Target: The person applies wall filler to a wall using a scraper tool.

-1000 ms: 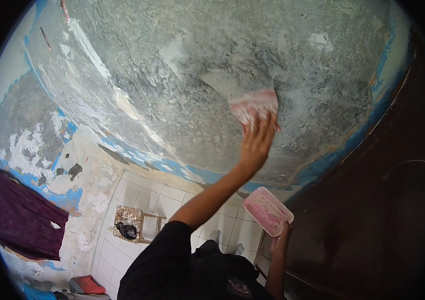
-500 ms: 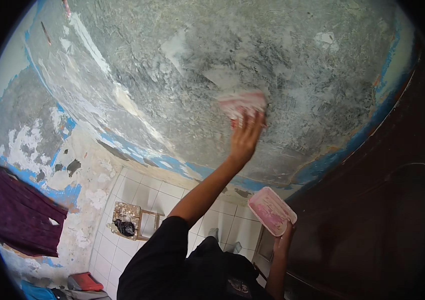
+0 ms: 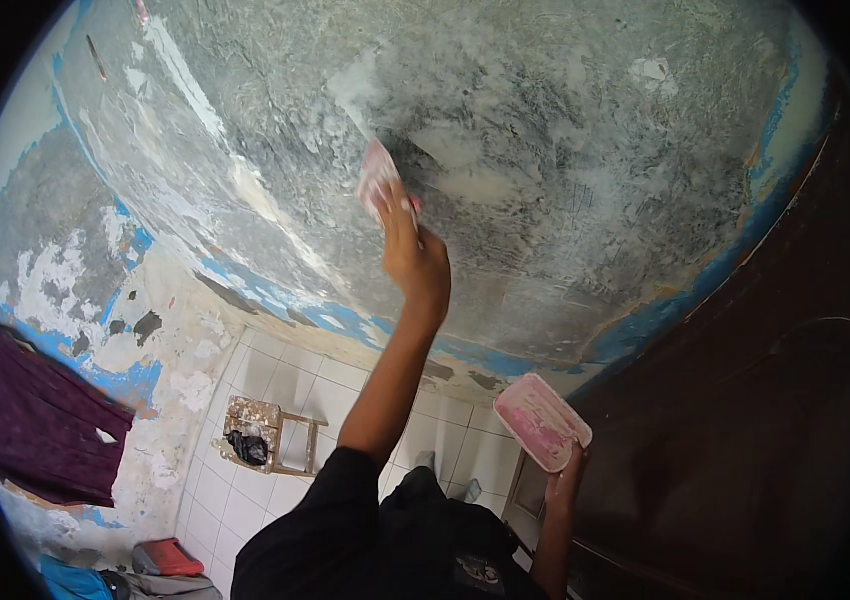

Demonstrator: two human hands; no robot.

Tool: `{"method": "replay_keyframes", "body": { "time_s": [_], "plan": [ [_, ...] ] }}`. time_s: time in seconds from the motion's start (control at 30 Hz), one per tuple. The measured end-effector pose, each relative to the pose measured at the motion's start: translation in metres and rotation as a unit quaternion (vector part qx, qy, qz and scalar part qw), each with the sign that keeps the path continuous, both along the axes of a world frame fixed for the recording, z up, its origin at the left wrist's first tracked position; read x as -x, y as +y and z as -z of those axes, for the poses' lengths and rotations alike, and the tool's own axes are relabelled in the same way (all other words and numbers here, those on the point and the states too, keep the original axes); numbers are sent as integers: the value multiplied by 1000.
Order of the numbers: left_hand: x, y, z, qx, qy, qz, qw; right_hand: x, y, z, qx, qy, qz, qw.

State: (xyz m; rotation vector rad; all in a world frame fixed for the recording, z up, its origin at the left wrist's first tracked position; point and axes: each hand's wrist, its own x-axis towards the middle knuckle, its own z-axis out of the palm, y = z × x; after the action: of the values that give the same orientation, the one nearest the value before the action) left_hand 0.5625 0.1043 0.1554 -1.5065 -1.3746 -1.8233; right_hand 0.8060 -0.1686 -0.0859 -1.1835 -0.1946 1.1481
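My left hand (image 3: 414, 240) is raised to the patchy grey wall (image 3: 595, 120), gripping a wide scraper (image 3: 377, 170) whose blade is smeared pink and white and angled against the surface. Pale smears show on the wall around the blade. Lower right, my right hand (image 3: 570, 462) holds up a shallow, pale pink rectangular tray (image 3: 525, 415) by one end, with pink and whitish paste inside it.
A paint-spattered wooden stool (image 3: 295, 440) carrying a black bag (image 3: 247, 447) stands on white floor tiles (image 3: 445, 430). A purple cloth (image 3: 45, 410) hangs left on peeling wall. Red and blue items (image 3: 160, 555) lie lower left. A dark brown panel (image 3: 735, 430) fills the right.
My left hand has swept the scraper leftward and slightly upward, and the blade has turned to look narrower. My right hand with the tray has stayed at about the same place.
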Motion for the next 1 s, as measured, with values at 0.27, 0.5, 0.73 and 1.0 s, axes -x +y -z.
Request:
{"method": "replay_keyframes", "body": {
  "time_s": [0.27,0.5,0.73,1.0],
  "plan": [
    [-116,-18,44,73,172,73,980,6,1,-8,-10,2,-19,1000],
    [-120,-69,98,124,176,203,955,-7,-7,25,-3,-6,1,1000],
    [33,6,-2,-10,18,20,1000,-3,-8,14,-11,14,-4,1000],
    [42,17,92,23,266,79,961,17,11,6,-8,0,-69,998]
  ]
}}
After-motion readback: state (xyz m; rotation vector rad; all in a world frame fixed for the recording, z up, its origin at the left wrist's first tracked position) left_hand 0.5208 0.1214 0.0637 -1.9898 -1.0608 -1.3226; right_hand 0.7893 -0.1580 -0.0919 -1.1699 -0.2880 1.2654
